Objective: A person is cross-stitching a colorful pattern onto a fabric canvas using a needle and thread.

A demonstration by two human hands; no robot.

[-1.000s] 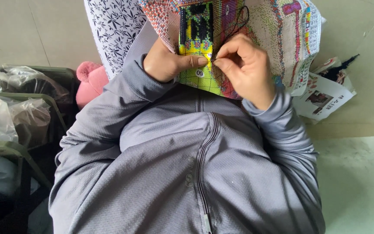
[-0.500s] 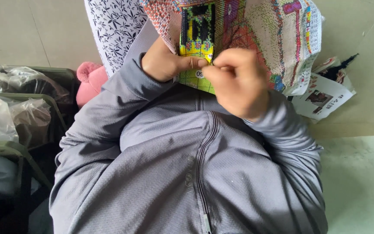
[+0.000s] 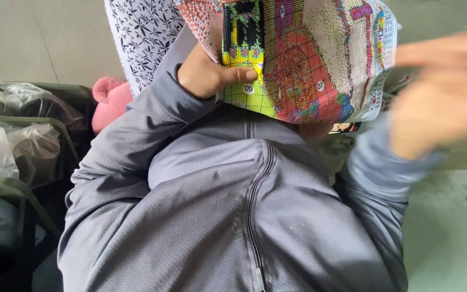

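Far left: clear plastic bags (image 3: 6, 140), crinkled, glossy, on green chair frames (image 3: 33, 127); beside them a pink plush toy (image 3: 112, 100), soft and rounded. Above it a white cloth with black leaf print (image 3: 141, 38).

Centre: left hand (image 3: 209, 73) pinching the lower edge of the cross-stitch canvas (image 3: 304, 59), thumb pressed flat on the front. Canvas held up over the chest, above the grey zipped jacket (image 3: 233, 211). Gridded weave; stitched blocks of red, yellow-green, black; pale unstitched patches toward the right edge — judged well along, not complete.

Right: right hand (image 3: 441, 92) raised well clear of the canvas, motion-blurred; grip cannot be told, thread or needle not visible
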